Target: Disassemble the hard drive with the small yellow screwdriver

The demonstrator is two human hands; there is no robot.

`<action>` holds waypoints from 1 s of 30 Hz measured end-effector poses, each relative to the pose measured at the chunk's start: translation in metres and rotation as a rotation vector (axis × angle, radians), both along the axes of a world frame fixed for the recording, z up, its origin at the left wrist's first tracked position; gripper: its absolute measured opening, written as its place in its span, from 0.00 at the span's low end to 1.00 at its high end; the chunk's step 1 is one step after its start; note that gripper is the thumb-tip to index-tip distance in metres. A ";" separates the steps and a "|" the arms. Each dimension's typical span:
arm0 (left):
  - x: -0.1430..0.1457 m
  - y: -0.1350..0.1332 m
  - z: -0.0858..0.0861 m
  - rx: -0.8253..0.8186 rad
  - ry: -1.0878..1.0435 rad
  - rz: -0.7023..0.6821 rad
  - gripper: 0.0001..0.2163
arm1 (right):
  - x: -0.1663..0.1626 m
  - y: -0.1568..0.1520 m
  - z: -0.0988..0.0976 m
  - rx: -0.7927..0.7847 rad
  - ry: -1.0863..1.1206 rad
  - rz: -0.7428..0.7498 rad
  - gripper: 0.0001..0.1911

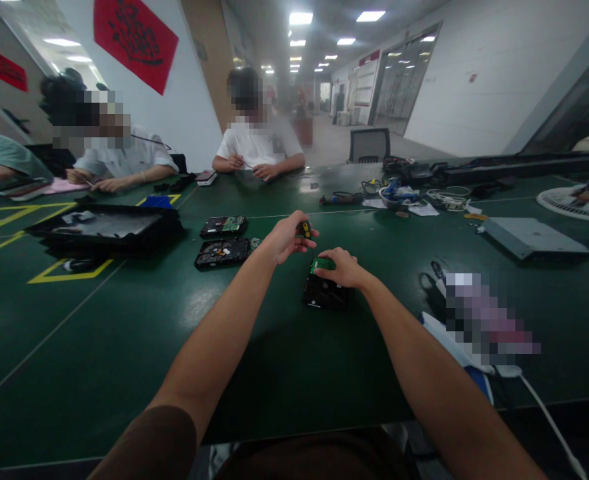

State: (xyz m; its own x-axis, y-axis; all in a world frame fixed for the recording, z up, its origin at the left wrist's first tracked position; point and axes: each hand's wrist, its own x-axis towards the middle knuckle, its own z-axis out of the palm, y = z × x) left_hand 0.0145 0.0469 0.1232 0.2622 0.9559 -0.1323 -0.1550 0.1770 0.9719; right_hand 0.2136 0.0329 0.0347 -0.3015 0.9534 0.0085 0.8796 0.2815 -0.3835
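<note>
My left hand [288,240] is closed around the black and yellow handle of a screwdriver [305,230]. The screwdriver's thin shaft points down toward the far end of a black hard drive [324,295]; whether the tip touches it I cannot tell. This drive lies on the table in front of me, with a green circuit board [322,264] facing up at its far end. My right hand [345,268] grips the drive from the right, its thumb and fingers around the green board. Part of the board is hidden under those fingers.
Left of my hands lie two more hard drives [221,253]. Farther left are stacked black trays [109,230]. A grey metal case [534,239], cables [399,195] and a white cloth-like item [454,343] are on the right. Several people sit across the green table [149,347].
</note>
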 end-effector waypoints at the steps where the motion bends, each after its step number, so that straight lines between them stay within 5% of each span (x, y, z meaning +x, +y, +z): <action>1: 0.000 0.000 0.000 0.002 0.002 0.008 0.11 | 0.000 0.000 0.000 0.000 0.000 0.002 0.29; 30: 0.000 -0.001 0.000 0.017 -0.004 0.033 0.10 | 0.000 -0.001 0.000 0.005 0.007 0.002 0.30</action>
State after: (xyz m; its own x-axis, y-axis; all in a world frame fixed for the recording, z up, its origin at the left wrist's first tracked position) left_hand 0.0148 0.0460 0.1234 0.2307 0.9662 -0.1151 -0.1643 0.1553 0.9741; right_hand 0.2133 0.0317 0.0350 -0.3036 0.9527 0.0155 0.8762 0.2855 -0.3882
